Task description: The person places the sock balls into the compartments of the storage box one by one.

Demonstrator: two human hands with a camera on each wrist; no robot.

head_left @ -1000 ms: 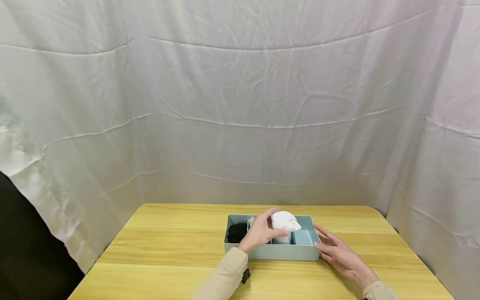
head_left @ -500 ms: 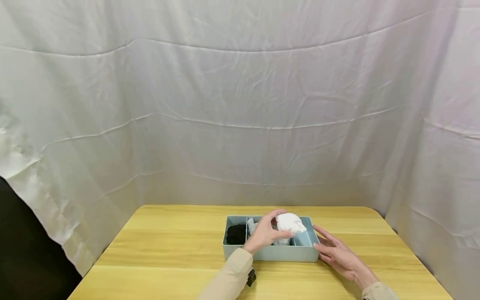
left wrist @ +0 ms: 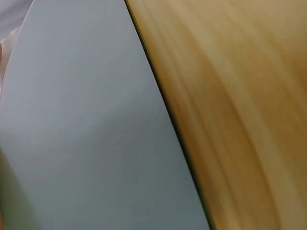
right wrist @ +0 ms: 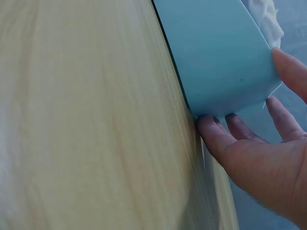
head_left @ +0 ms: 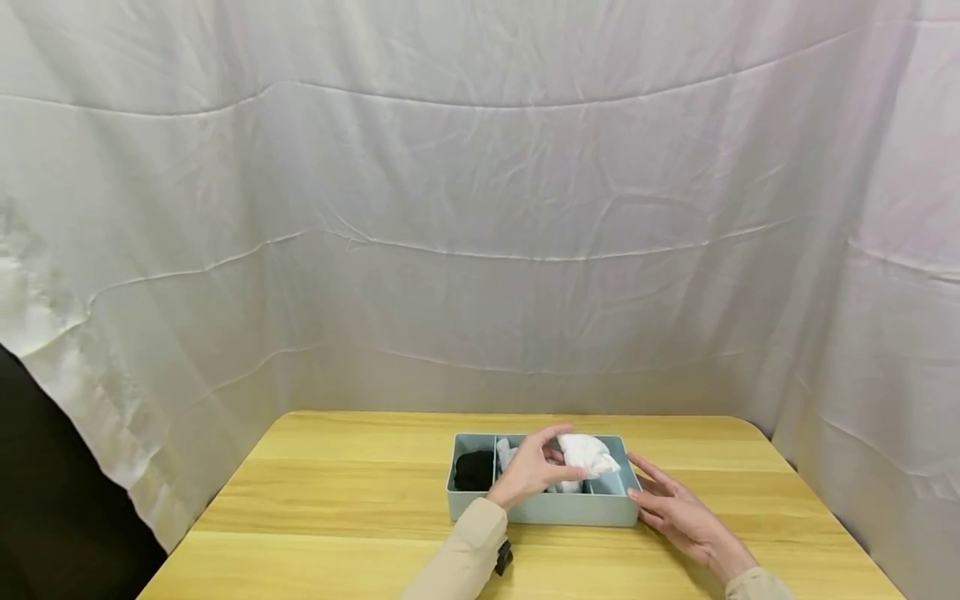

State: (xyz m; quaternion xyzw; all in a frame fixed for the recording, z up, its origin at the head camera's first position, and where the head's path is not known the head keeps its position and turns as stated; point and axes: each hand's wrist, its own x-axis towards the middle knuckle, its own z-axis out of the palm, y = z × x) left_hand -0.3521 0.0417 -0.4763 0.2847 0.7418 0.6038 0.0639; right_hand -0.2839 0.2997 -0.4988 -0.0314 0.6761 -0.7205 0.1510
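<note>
My left hand (head_left: 528, 468) pinches a white cloth bundle (head_left: 588, 455) between thumb and fingers, above the right part of a pale blue divided box (head_left: 570, 510). In the left compartment sits a black cloth bundle (head_left: 474, 472). A light grey cloth (head_left: 504, 452) shows beside it in the middle, partly hidden by my left hand. At the box's right end my right hand (head_left: 684, 518) rests its thumb at the near corner and its fingertips along the end wall. The right wrist view shows those fingertips (right wrist: 206, 122) right at the wall (right wrist: 220, 52).
The box stands on a wooden table (head_left: 360, 492), with table surface around it on both sides. A pale curtain (head_left: 480, 317) hangs behind and at the sides. The left wrist view is filled by the box's wall (left wrist: 96, 105) and the tabletop (left wrist: 240, 105).
My left hand has carried the white cloth bundle a little to the right and down, toward the right compartment. The right hand has stayed at the box's end.
</note>
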